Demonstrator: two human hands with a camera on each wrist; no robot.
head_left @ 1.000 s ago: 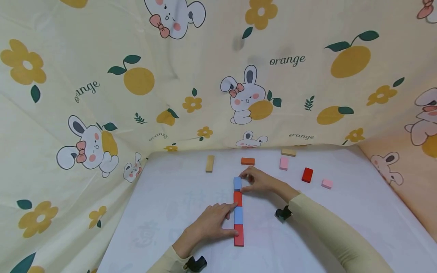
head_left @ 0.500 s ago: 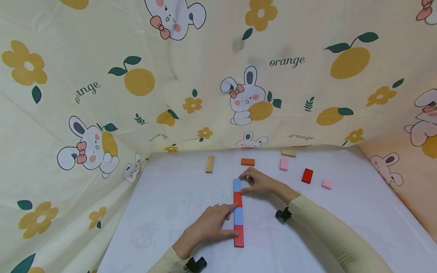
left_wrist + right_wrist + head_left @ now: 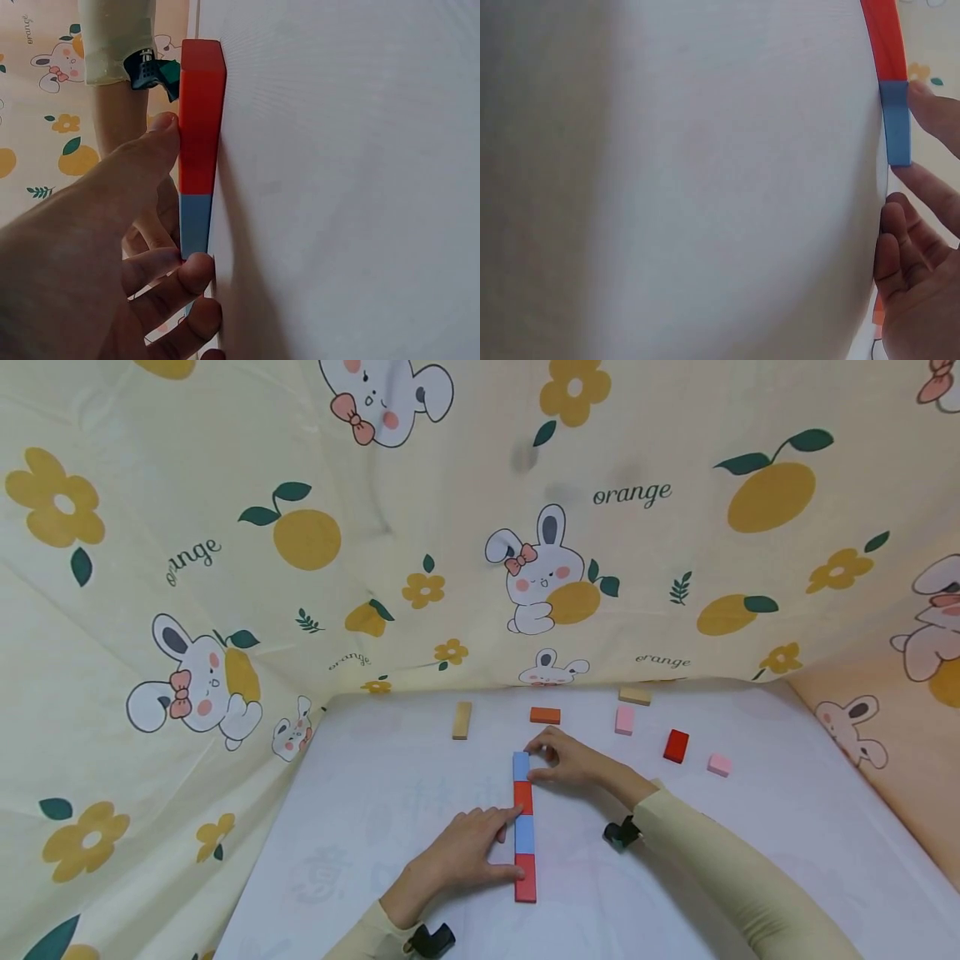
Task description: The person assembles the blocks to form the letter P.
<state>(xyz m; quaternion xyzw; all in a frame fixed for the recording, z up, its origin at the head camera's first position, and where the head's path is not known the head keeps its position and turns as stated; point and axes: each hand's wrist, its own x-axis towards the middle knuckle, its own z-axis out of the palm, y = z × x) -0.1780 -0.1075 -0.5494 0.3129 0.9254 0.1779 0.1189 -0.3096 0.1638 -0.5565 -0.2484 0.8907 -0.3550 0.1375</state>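
Red and blue wooden blocks lie end to end in a straight row down the white table. From the near end come a red block [image 3: 527,889], a blue block [image 3: 524,835], another red block [image 3: 522,795] and the far blue block [image 3: 897,127]. My left hand [image 3: 459,850] rests along the row's left side, thumb on the near red block, index fingertip on the farther red one. At the far end my right hand [image 3: 573,758] pinches the far blue block, thumb near its joint with the red, index finger at its far end. Its other fingers are curled beside the row.
Beyond the row lie an orange block [image 3: 545,716] and a tan block [image 3: 462,721]. Toward the back right are another tan block [image 3: 635,696], a pink block [image 3: 623,720], a red block [image 3: 676,746] and a smaller pink block [image 3: 719,765]. A patterned curtain [image 3: 450,527] surrounds the table.
The far blue block, tilted up a second ago with its near face showing, has come down flat in line with the row. Both hands have barely moved.
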